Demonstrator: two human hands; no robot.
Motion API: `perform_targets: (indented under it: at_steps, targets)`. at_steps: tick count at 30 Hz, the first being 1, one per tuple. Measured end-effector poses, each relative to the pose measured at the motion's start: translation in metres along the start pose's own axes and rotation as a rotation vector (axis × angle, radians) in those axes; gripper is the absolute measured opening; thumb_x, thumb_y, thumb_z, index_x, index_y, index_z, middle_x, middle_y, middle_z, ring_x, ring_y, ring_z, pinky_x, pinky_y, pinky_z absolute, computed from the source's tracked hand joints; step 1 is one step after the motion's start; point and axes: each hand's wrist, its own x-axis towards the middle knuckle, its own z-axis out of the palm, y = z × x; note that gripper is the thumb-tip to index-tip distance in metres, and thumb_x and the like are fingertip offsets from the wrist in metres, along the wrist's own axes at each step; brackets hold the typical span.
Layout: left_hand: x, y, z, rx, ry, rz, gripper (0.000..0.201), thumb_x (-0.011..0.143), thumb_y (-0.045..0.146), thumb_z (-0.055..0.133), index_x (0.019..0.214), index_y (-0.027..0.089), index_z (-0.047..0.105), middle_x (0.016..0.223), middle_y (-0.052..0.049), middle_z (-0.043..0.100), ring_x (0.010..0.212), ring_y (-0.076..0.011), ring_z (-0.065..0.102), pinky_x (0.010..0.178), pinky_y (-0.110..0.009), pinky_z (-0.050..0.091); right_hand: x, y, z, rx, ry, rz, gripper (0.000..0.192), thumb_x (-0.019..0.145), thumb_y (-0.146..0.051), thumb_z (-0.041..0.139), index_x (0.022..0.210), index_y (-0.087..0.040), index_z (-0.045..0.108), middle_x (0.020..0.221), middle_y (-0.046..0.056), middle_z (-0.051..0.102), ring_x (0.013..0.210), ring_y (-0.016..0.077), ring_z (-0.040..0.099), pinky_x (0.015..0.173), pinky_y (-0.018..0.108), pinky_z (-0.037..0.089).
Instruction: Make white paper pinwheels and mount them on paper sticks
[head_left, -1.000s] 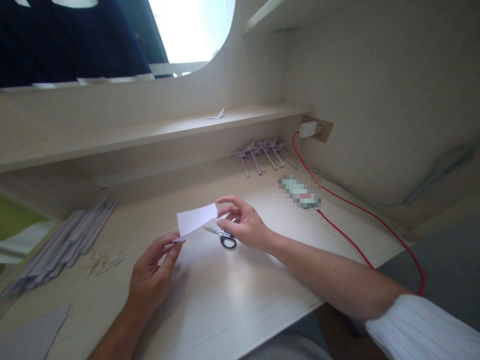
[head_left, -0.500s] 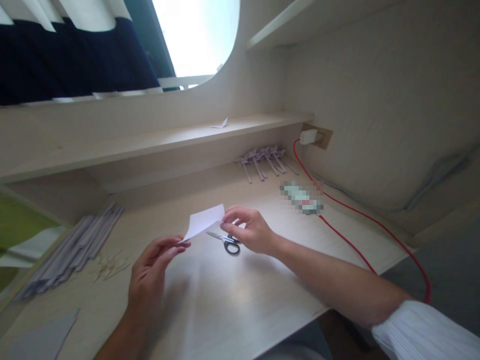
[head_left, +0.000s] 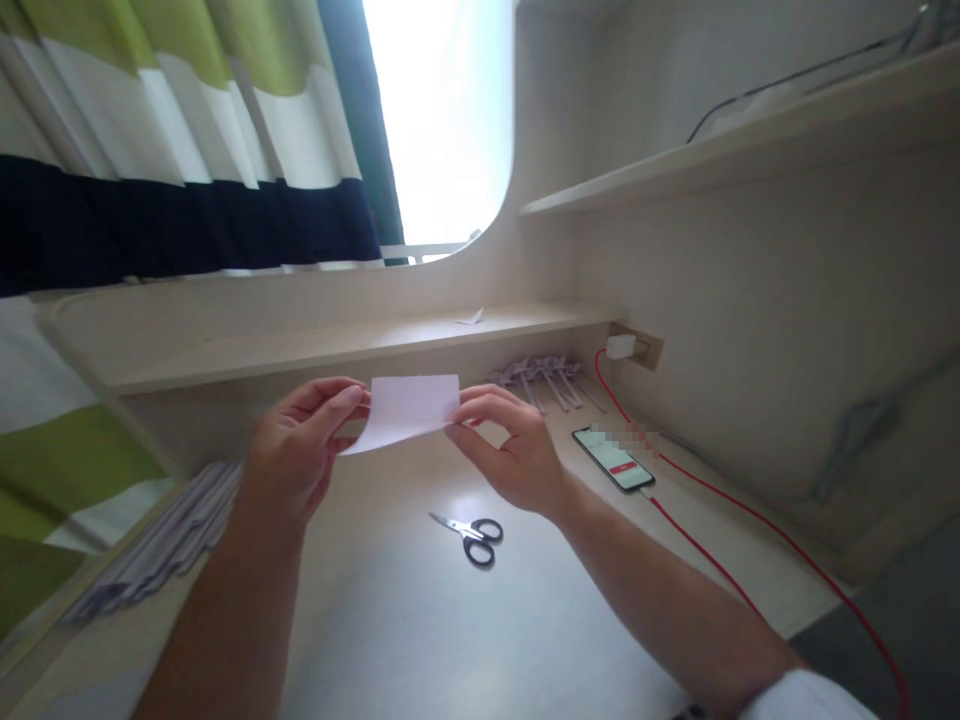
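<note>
A small white paper slip (head_left: pixel 405 408) is held up in the air above the pale wooden desk (head_left: pixel 420 620). My left hand (head_left: pixel 296 455) pinches its left end and my right hand (head_left: pixel 510 450) pinches its right end between thumb and fingers. The slip curves slightly between the two hands. Small scissors with black handles (head_left: pixel 466 533) lie closed on the desk below and in front of my right hand.
A phone (head_left: pixel 613 459) on a red cable (head_left: pixel 750 590) lies at the right, plugged into a wall socket (head_left: pixel 626 347). Folded paper pieces (head_left: pixel 544 375) sit at the back under a low shelf (head_left: pixel 337 345). Grey paper strips (head_left: pixel 161 540) lie at the left. A striped curtain (head_left: pixel 150 150) hangs behind.
Both hands have lifted the paper slip up off the desk area to chest height. My right hand moved off the scissors. The view has tilted upward.
</note>
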Motion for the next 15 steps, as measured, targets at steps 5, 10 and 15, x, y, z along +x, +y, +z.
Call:
perform_targets:
  at_steps: [5,10,15]
  targets:
    - [-0.018,0.020,-0.003,-0.032,0.028,0.079,0.031,0.057,0.029,0.093,0.081,0.018,0.079,0.076,-0.003,0.076,0.066,-0.0155,0.070,0.056,-0.023,0.059,0.023,-0.024,-0.009,-0.008,-0.077,-0.036,0.005,0.094,-0.019,0.074,0.094,-0.024,0.076,0.105,0.005,0.076,0.098,0.0192,0.072,0.090,0.036,0.058]
    - [-0.030,0.023,-0.006,0.024,-0.018,0.139,0.029,0.058,0.030,0.093,0.083,0.021,0.081,0.076,-0.003,0.077,0.062,-0.0164,0.068,0.050,-0.022,0.055,0.024,-0.029,-0.019,-0.065,-0.139,-0.043,0.006,0.092,-0.019,0.077,0.092,-0.025,0.077,0.109,0.006,0.075,0.097,0.0207,0.072,0.086,0.037,0.058]
    - [-0.036,0.018,-0.008,0.133,-0.013,0.221,0.022,0.067,0.036,0.090,0.082,0.021,0.083,0.078,-0.004,0.078,0.068,-0.0177,0.069,0.053,-0.022,0.054,0.021,-0.031,-0.022,-0.136,-0.202,-0.014,0.009,0.090,-0.019,0.079,0.092,-0.027,0.079,0.130,0.007,0.070,0.118,0.0251,0.068,0.098,0.043,0.056]
